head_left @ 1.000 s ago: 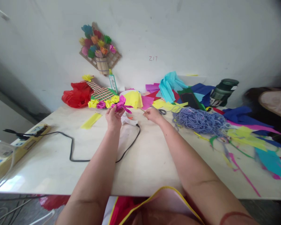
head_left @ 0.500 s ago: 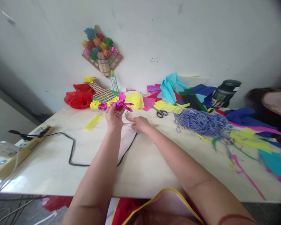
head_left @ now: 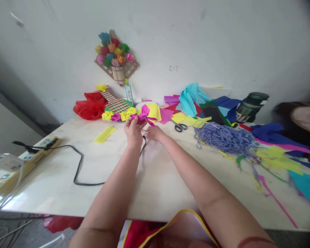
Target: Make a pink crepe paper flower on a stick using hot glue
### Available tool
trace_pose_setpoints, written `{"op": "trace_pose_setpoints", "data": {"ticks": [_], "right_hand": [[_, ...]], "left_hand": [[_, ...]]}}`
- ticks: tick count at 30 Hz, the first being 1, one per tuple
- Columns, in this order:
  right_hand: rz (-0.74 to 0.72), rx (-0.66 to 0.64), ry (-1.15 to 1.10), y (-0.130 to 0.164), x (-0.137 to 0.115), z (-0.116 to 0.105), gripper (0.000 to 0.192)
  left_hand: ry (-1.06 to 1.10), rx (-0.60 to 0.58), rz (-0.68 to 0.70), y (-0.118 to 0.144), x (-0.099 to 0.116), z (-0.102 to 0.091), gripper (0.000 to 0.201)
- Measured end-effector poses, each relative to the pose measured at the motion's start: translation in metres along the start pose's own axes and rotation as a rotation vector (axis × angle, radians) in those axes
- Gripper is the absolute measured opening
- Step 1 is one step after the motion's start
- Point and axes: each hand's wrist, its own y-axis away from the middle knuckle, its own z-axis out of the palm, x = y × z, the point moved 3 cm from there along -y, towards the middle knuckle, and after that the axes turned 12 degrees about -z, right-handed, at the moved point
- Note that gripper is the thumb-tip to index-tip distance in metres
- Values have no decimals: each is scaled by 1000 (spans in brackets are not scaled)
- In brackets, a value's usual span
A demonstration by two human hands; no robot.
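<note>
Magenta crepe-paper flower (head_left: 145,111) with narrow pointed petals is held up in my left hand (head_left: 133,132), between closed fingers. Close beside it on the right, my right hand (head_left: 155,133) is closed around a small white glue gun (head_left: 144,133), mostly hidden by the fingers. A black cord (head_left: 80,160) runs from it across the table. Just behind the hands lies a stick-woven craft piece (head_left: 116,102) edged with yellow and magenta paper flowers. A yellow paper strip (head_left: 104,134) lies to the left.
A power strip (head_left: 28,160) sits at the left table edge. Scissors (head_left: 180,126), a blue yarn heap (head_left: 224,137), coloured paper scraps (head_left: 192,98) and a dark bottle (head_left: 251,106) spread rightward. A glue bottle (head_left: 128,92) leans near the wall; a flower basket craft (head_left: 116,57) hangs above.
The view has shifted slightly. My right hand has come closer to my left, bringing the glue gun under the magenta flower. The flower has tilted a little, still in my left hand.
</note>
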Motion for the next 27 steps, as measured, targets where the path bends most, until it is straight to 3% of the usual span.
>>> {"op": "trace_pose_setpoints", "data": {"ticks": [3, 7, 10, 16, 21, 24, 27], "right_hand": [[43, 146, -13, 7, 24, -14, 26], [129, 476, -145, 24, 44, -34, 40], [108, 584, -286, 36, 48, -42, 43], [75, 584, -623, 53, 58, -43, 44], [59, 392, -926, 60, 66, -42, 36], [50, 322, -989, 62, 67, -42, 30], [81, 365, -997, 62, 69, -43, 29]], "left_hand": [[21, 30, -31, -1, -8, -3, 33], [33, 28, -134, 0, -25, -8, 31], [19, 11, -224, 2, -38, -11, 27], [-2, -32, -313, 3, -52, -13, 20], [17, -55, -348, 5, -55, -12, 12], [26, -71, -371, 7, -58, -11, 9], [18, -80, -386, 10, -61, -10, 9]]}}
